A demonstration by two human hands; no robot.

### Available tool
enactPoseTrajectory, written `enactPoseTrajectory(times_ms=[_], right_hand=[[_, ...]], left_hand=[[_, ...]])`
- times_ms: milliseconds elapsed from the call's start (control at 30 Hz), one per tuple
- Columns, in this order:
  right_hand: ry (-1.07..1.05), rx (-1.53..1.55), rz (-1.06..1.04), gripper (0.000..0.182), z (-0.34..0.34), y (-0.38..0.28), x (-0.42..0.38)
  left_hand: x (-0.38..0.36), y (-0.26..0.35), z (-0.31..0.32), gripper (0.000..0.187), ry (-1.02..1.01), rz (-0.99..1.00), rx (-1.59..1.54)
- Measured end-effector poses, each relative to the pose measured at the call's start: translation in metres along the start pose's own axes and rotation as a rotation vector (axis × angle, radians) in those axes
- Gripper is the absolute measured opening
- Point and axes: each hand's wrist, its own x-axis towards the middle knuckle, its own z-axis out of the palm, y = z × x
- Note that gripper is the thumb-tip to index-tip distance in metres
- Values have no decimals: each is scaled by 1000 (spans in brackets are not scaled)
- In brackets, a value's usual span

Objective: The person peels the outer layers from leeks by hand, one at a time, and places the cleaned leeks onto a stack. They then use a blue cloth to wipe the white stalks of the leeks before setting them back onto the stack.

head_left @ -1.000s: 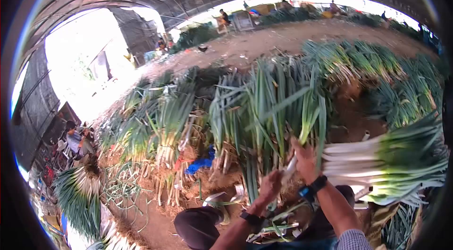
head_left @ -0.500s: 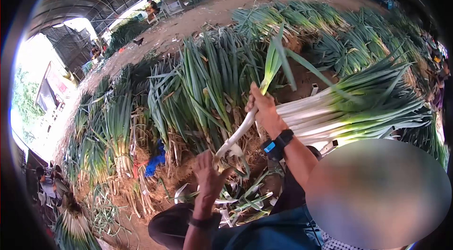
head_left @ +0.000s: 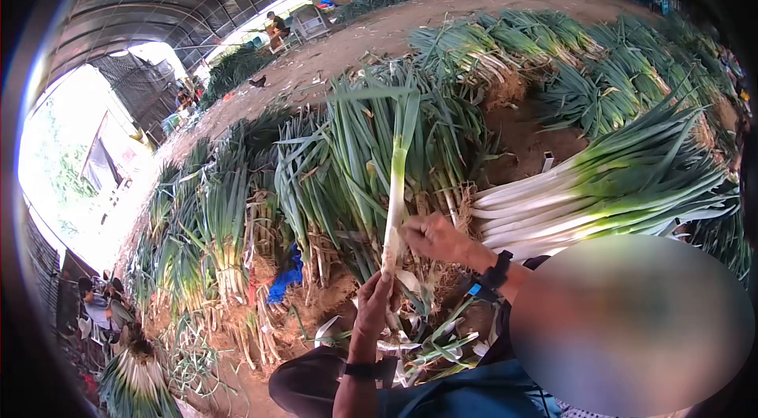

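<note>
A long green onion stands nearly upright in front of me, its green leaves at the top and its white stem below. My left hand is closed around its lower end. Close to the middle of the white stem is my right hand, fingers curled in; whether something thin is pinched in them is hidden. A loose pale strip hangs beside the lower stem. To the right lies a pile of clean white-stemmed green onions.
Untrimmed green onion bundles with roots stand ahead and to the left, near a blue cloth. More bundles lie at the right rear. Leaf scraps cover the ground by my legs. Several people sit farther off.
My left hand has taken hold of the onion's lower end. My right hand has let go of the upper stem and moved down beside it. The onion has swung more upright.
</note>
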Motion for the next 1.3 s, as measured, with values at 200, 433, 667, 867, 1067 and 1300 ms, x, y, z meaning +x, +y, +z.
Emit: enactPoseTrajectory(times_ms=[200,433,667,867,1067,1300], right_hand=[[103,224,444,26,-11,5,2],[-6,645,578,26,-11,12,7],[8,835,665,15,-11,12,6],[-203,-15,33,9,11,2,-28],[-549,56,92,14,16,-28,-49],[114,30,379,43,-58,38,4]], left_hand=[[-8,2,4,36,50,-60,-22],[-22,-5,10,31,-22,-92,-92],[-28,-13,12,31,-92,-193,-450],[-8,-9,-2,42,103,-64,-136],[-4,-8,-8,37,171,-10,37],[-1,-15,15,44,317,216,607]])
